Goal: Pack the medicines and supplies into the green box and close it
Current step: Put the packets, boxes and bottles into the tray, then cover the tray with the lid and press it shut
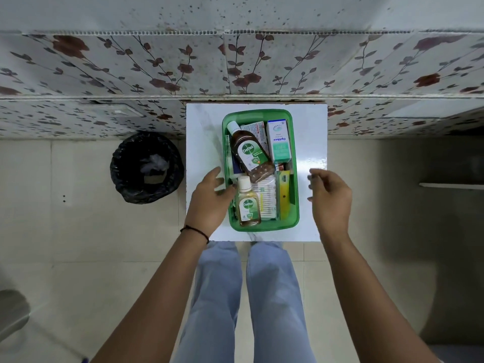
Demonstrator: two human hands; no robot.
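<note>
The green box (294, 142) sits lidless on a small white table (204, 132). Inside lie a large Dettol bottle (250, 151), a small Dettol bottle (247, 203), a white-and-teal Optibex carton (279, 141), a pack of cotton buds (267, 199), a yellow packet (284, 191) and other cartons underneath. My left hand (209, 200) is at the box's left rim, fingers spread, thumb near the small bottle. My right hand (330, 197) hovers over the table right of the box, fingers loosely curled, holding nothing. No lid is visible.
A black-lined waste bin (146, 166) stands on the floor left of the table. A floral-patterned wall (131, 74) runs behind the table. My legs (246, 297) are at the table's near edge. A shelf edge (450, 185) shows at right.
</note>
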